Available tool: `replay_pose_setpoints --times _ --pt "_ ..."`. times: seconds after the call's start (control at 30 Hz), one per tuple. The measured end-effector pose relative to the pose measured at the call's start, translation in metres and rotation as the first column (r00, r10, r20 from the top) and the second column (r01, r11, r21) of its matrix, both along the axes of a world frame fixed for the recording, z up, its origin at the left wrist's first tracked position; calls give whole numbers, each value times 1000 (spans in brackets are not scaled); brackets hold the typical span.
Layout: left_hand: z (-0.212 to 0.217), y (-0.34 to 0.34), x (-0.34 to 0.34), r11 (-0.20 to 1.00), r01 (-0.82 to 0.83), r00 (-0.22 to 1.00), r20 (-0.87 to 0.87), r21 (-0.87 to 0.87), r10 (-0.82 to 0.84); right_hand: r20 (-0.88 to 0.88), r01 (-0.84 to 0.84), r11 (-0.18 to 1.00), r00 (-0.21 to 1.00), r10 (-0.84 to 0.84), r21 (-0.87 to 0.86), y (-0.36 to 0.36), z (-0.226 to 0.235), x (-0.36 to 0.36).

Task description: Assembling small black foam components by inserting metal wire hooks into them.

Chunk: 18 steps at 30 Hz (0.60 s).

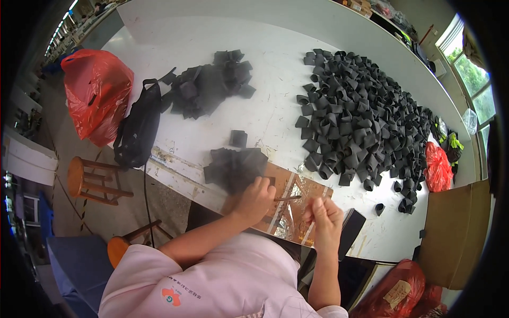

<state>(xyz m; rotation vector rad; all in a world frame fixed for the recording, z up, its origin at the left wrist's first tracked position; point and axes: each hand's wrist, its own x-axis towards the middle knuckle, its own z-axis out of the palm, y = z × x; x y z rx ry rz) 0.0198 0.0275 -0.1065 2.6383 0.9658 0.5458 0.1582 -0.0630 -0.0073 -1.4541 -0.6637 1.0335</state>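
My left hand [255, 202] is closed, fingers curled, at the lower right edge of a small heap of flat black fabric pieces [236, 167]. What it pinches is too small to make out. To its right my right hand [325, 216] is raised with thumb and fingers pressed together; anything in them is hidden. A thin dark stick-like thing [289, 198] lies between the two hands, and I cannot tell whether either one grips it. Beneath them is a brown cardboard sheet [281, 212] with strips of clear tape. One single black piece [238, 138] lies just beyond the heap.
A large pile of folded black fabric loops [360, 116] covers the table's right side. Another black heap [207, 85] lies at the far left, beside a black bag [140, 127] and a red plastic bag [98, 95]. A wooden stool [87, 177] stands left; a cardboard box [458, 233] right.
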Motion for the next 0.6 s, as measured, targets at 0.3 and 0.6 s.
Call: replay_pose_setpoints --times 0.3,0.6 --pt "4 3 -2 970 151 964 -246 190 -102 56 -142 985 987 148 -98 -14 -23 -27" --pt "-9 12 -8 963 209 974 -124 170 -190 88 -179 977 978 189 -117 -19 -27 -32"
